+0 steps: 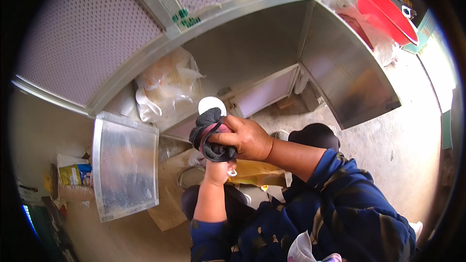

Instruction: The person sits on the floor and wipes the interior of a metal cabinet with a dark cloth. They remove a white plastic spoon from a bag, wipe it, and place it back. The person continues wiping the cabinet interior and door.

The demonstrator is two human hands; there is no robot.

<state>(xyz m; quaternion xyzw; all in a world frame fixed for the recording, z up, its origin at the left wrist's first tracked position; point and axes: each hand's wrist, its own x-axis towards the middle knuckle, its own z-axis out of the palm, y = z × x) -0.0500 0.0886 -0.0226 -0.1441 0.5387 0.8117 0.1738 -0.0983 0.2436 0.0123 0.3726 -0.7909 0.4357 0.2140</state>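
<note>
A dark grey cloth (209,131) with a pink part is bunched up between my two hands in front of the open cabinet. My right hand (251,138) grips it from the right, thumb and fingers closed around it. Just below the cloth is my left hand (217,170), its fingers mostly hidden by the cloth and my right hand. A round white thing (212,105) shows just beyond the cloth; what it belongs to is hidden. A small white loop (232,173) sticks out beside my left hand.
Both metal cabinet doors, left (127,167) and right (346,65), stand swung outward. Filled clear plastic bags (171,80) lie inside the cabinet on the left. A red basin (386,14) is at the upper right. Yellow material (258,173) lies on the floor below my hands.
</note>
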